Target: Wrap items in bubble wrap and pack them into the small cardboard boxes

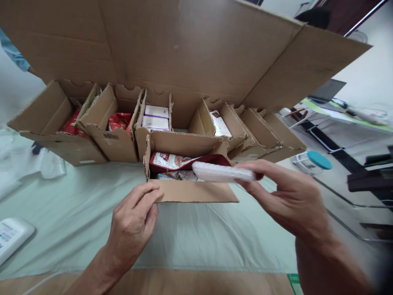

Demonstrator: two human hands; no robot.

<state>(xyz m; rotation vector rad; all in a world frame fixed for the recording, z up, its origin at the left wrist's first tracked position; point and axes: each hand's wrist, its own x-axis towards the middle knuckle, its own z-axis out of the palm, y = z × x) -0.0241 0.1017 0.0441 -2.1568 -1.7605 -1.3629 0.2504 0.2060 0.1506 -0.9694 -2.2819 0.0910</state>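
Observation:
My right hand (276,196) pinches a flat white slab (222,172) that looks like foam or bubble wrap, and holds it level over an open cardboard box (186,143). With closed fingers, my left hand (135,215) grips the left end of the front flap (196,191) of that box. Inside lies a dark red and white printed packet (172,160), partly hidden behind the slab. Below it shows some silvery wrapped content (176,175), too covered to name.
Behind stand several open cardboard bins in a row, some with red packets (119,121) or white boxes (156,118), against a tall cardboard panel (184,49). A white device (14,237) lies left on the green cloth (196,241). A teal-topped stool (319,159) stands right.

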